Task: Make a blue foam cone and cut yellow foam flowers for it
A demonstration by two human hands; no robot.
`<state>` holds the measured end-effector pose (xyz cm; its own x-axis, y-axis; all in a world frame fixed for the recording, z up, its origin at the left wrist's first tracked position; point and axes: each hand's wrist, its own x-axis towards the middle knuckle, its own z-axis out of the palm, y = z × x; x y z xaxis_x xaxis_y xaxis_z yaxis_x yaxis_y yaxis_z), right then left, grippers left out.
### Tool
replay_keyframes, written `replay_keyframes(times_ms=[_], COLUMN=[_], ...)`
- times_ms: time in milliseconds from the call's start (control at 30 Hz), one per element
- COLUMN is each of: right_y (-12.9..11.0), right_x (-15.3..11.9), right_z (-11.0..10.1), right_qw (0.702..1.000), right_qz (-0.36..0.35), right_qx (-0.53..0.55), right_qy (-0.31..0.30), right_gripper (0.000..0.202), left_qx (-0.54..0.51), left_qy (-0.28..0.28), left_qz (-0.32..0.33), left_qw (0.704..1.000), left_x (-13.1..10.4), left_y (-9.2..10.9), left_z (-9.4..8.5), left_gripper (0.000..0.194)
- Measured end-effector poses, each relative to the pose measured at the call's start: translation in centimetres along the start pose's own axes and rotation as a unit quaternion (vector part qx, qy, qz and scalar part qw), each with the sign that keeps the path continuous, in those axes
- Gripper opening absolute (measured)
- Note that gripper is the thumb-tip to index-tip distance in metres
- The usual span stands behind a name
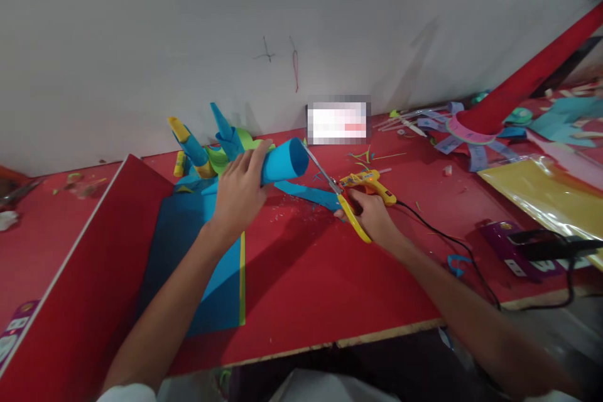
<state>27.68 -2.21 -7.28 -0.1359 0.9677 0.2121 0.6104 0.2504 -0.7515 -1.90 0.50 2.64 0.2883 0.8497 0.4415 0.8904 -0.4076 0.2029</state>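
My left hand (242, 185) is wrapped round a rolled cone of blue paper (285, 162), its wide mouth facing right. In my right hand (370, 213) are scissors (352, 217) with yellow handles. Their blades are apart and reach up to the lower rim of the cone. Below the scissors a strip of blue paper (308, 193) lies on the red table. Just behind my right hand rests a yellow hot glue gun (372, 182) with a black cord. Blue paper sheets (221, 295) lie under my left forearm.
Blue, green and yellow paper cones (228, 138) stand behind my left hand. A low red divider (89, 264) rises at left. A purple box (516, 251), a yellow plastic-wrapped pack (546, 195) and a tall red cone (527, 85) are at right. A blurred-out rectangle (336, 122) leans against the wall.
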Motion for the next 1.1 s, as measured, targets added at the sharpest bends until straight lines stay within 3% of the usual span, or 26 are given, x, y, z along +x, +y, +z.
replay_keyframes(times_ms=[300,767,1000,1100], right_y=[1.1,0.9,0.5,0.4], right_x=[-0.1,0.0,-0.1,0.0], right_z=[0.9,0.8,0.5,0.4], right_qw=[0.997,0.997,0.997,0.998], right_qz=[0.025,0.022,0.029,0.023], right_qx=[-0.064,-0.048,-0.054,-0.046], right_qy=[-0.044,-0.054,-0.053,-0.048], right_gripper=[0.031,0.030,0.033,0.039], left_qx=[-0.107,-0.149,-0.175,-0.211], left_qy=[-0.062,-0.084,-0.155,-0.186], left_qz=[-0.015,-0.006,0.016,0.020], left_qw=[0.992,0.985,0.972,0.959], left_x=[0.6,0.8,0.8,0.9], left_y=[-0.6,-1.0,-0.6,-0.7], left_z=[-1.2,-1.9,-1.9,-2.2], left_gripper=[0.051,0.050,0.043,0.053])
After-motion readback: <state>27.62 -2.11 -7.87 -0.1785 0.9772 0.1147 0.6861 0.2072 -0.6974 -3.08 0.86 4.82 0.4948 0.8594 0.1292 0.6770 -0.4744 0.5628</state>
